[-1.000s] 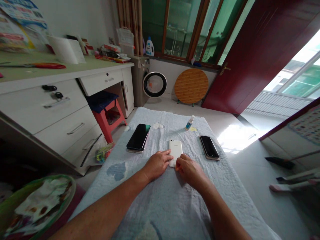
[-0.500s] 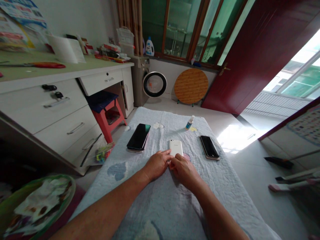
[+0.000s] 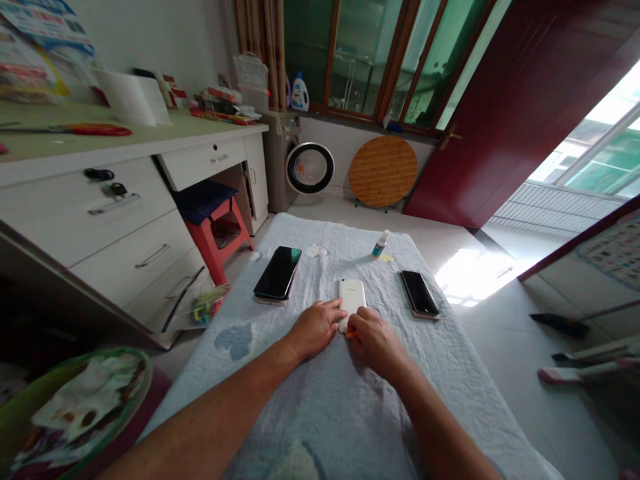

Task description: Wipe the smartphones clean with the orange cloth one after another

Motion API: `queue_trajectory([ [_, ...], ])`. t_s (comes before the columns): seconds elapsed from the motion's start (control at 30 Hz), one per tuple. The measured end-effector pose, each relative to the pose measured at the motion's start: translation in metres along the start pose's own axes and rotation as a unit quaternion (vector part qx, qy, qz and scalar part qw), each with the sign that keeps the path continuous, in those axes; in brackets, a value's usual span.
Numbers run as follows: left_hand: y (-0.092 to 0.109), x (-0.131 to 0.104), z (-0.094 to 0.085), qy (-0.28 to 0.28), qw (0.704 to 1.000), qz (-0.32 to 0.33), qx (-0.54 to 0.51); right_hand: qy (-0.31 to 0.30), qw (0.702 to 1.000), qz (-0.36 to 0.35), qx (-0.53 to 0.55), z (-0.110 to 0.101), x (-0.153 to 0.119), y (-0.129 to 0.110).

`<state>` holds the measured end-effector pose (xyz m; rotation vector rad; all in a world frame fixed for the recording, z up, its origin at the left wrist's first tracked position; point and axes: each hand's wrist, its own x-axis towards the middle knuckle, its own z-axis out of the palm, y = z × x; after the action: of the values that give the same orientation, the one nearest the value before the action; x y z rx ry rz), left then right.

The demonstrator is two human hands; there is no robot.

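A white smartphone (image 3: 353, 293) lies back side up on a cloth-covered table, its lower end hidden by my hands. My left hand (image 3: 317, 328) rests at its left edge, fingers stretched out and touching it. My right hand (image 3: 373, 337) is closed at the phone's lower end. Under its fingers a small white wad (image 3: 343, 325) shows, like tissue or cloth; most of it is hidden. To the left, a black-screened phone (image 3: 278, 273) lies on top of another flat item. Another dark phone (image 3: 419, 294) lies to the right.
A small spray bottle (image 3: 380, 245) stands toward the table's far edge. The pale blue cloth (image 3: 300, 400) covers the tabletop. A red stool (image 3: 215, 230) and white drawers (image 3: 125, 247) are on the left, with a waste bin (image 3: 145, 373) near my left arm.
My right hand has shifted slightly right along the phone's lower end, uncovering more of the white wad. The left hand stays nearly in place.
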<state>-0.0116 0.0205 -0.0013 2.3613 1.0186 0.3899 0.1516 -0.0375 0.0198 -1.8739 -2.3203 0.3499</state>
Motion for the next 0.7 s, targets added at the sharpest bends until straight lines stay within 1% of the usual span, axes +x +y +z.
queue_trajectory([
  [0.13, -0.002, -0.001, 0.001, 0.01, 1.0, 0.009, -0.009, 0.01, 1.0, -0.012, 0.007, 0.01, 0.005, -0.01],
  [0.27, -0.003, -0.002, 0.002, 0.011, 1.0, 0.012, -0.012, 0.011, 1.0, -0.015, 0.017, 0.009, 0.004, -0.008],
  [0.4, 0.0, -0.003, 0.0, 0.01, 1.0, 0.02, -0.001, -0.005, 1.0, 0.005, 0.026, -0.002, -0.001, 0.001],
  [0.5, 0.001, -0.004, 0.0, 0.012, 1.0, 0.013, 0.008, -0.021, 0.999, 0.028, 0.041, -0.009, -0.004, 0.011],
  [0.7, -0.002, -0.001, 0.004, 0.012, 1.0, -0.003, 0.019, -0.023, 0.997, 0.043, 0.055, -0.009, -0.006, 0.034],
])
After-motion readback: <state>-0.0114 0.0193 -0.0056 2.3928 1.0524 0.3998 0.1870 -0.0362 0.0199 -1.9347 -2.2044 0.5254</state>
